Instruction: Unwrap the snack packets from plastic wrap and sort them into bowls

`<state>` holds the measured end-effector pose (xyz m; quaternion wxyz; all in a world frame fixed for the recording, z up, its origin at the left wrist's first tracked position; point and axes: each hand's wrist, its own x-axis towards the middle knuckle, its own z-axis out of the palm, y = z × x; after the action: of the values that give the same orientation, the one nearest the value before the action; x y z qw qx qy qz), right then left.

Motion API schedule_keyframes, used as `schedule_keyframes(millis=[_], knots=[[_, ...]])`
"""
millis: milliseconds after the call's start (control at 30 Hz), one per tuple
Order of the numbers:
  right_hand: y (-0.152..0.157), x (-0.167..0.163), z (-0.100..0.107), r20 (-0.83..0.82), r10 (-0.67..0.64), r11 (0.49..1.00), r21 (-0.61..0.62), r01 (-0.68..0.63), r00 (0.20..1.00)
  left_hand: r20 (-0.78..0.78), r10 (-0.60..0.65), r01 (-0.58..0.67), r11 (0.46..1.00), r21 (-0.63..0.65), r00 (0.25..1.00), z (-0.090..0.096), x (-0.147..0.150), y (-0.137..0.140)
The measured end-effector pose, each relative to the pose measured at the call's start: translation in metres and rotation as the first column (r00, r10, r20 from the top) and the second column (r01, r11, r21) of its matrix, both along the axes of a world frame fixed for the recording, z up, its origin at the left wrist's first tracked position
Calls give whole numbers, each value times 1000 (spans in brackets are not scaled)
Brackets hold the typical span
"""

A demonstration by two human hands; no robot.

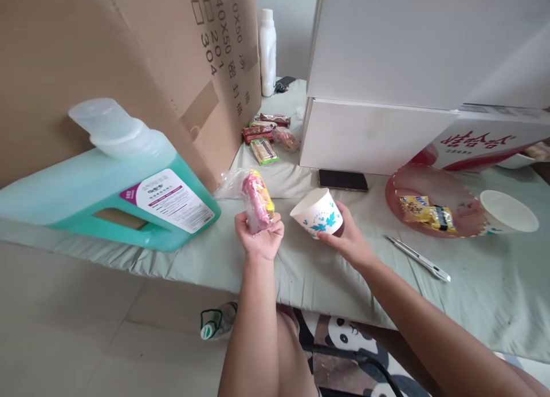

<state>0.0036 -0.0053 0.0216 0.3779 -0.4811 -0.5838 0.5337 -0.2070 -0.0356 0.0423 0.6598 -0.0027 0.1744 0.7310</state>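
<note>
My left hand is closed round a clear plastic bag of pink and yellow snack packets, its loose end trailing to the left. In my right hand is a white paper cup with blue leaf prints. The cup tips leftward, its mouth towards the bag; I cannot see inside it. A gap separates cup and bag. Behind the cup a black phone lies flat on the pale green cloth. Several wrapped snacks are piled farther back.
A large jug of green liquid leans at the left before a cardboard box. White boxes stand behind. To the right are a pink bowl holding yellow packets, another paper cup and a utility knife.
</note>
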Motion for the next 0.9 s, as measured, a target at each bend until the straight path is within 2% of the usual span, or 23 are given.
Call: schedule_keyframes(millis=[67,167,233,367,467,533,633,700,733,800,833,900], knots=[[-9,6,0,199,-2,995,97,-17,980,-18,7,-8,1000,-13,1000,2,1,2],[-14,11,-4,407,-115,983,179,45,906,-57,61,-65,996,-67,996,5,8,5],[-11,11,-9,458,-169,975,208,79,873,-100,120,-131,985,-111,988,7,12,7],[12,-2,-16,550,-123,977,215,2,826,-228,149,-183,973,-140,962,7,14,10],[27,-3,-10,605,-140,964,265,-33,783,-344,127,-175,978,-112,930,3,13,9],[23,10,-1,560,-195,946,324,3,805,-431,105,-150,986,-70,896,-1,14,6],[-3,45,14,332,-200,925,375,66,922,-570,10,-9,1000,5,821,-5,27,0],[-24,68,23,161,-119,931,360,54,980,-658,-122,188,982,30,743,-5,43,-5],[-33,78,27,95,-77,938,345,40,992,-700,-201,311,950,33,686,-4,53,-7],[-46,94,33,6,-17,951,308,15,1000,-772,-326,534,845,20,545,-1,74,-10],[-50,101,35,-23,-2,957,291,9,1000,-801,-358,607,794,9,480,0,85,-11],[-55,113,36,-65,7,964,266,11,998,-835,-380,677,736,-12,399,2,104,-12]])
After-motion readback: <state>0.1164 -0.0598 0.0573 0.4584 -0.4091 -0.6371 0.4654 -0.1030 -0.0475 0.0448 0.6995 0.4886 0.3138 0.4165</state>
